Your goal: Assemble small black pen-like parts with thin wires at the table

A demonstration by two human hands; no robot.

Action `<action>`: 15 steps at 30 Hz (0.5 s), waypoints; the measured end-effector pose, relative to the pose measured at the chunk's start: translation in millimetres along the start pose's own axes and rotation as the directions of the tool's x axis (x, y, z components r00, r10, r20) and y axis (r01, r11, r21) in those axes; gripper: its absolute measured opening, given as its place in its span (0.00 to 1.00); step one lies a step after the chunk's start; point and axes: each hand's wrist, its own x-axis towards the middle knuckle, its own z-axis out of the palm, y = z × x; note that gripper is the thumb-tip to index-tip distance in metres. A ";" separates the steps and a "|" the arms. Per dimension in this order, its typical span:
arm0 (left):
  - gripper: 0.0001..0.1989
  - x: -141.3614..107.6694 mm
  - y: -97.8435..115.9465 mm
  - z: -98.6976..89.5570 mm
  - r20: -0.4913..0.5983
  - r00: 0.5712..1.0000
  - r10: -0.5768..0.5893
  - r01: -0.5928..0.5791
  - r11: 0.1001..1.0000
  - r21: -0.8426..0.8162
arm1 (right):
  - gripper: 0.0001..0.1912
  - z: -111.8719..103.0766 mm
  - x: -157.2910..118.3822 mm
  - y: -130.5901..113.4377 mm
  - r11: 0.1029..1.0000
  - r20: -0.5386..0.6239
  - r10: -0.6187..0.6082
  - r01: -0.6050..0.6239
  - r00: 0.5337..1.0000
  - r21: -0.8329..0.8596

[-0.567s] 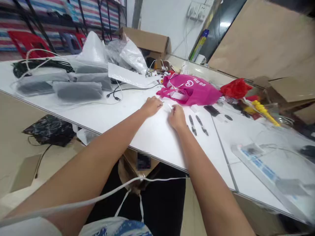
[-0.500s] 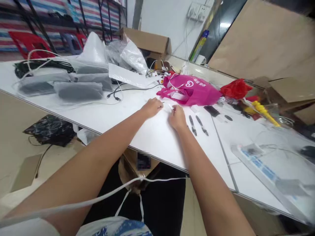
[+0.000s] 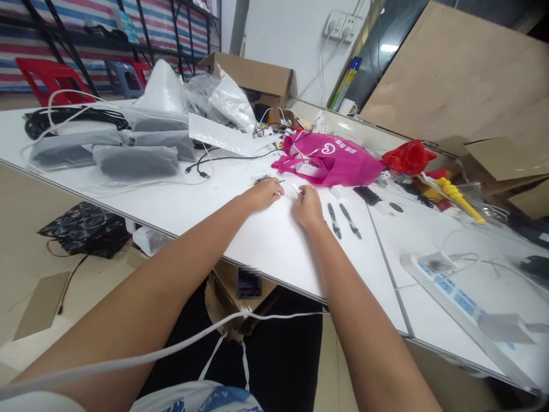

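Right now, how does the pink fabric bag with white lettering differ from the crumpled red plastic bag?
The pink fabric bag is larger; the red plastic bag is smaller. The pink fabric bag shows white printing; no printing can be made out on the red plastic bag. The pink fabric bag lies just beyond the right hand; the red plastic bag sits farther off. Both look soft and creased.

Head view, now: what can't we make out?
All in the head view:
What the left hand holds, if anything: the hand itself hides it.
Pale piece at the right hand: too small to identify.
Contents of the pink bag: mostly hidden by its side.
Dark object, lower centre: pixelated.
Black item, far right: cut off by the edge.
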 end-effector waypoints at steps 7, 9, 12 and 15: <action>0.12 -0.2 7.6 -6.5 0.048 0.999 -0.024 0.020 0.997 0.077 | 0.19 -0.8 -0.7 -0.7 1.000 0.010 0.012 -0.012 1.000 0.012; 0.11 0.6 12.3 -8.4 0.061 0.997 -0.049 0.041 0.990 0.136 | 0.19 -2.2 -0.9 -2.1 1.000 0.018 0.013 -0.013 1.000 0.004; 0.11 0.8 19.0 -9.6 0.086 0.992 -0.090 0.070 0.975 0.209 | 0.20 -4.7 -1.7 -5.9 1.000 0.040 0.025 -0.024 0.999 -0.019; 0.11 -1.6 22.9 -8.9 0.079 0.991 -0.112 0.094 0.975 0.199 | 0.21 -6.3 -2.3 -9.7 0.999 0.051 0.047 -0.046 0.998 -0.029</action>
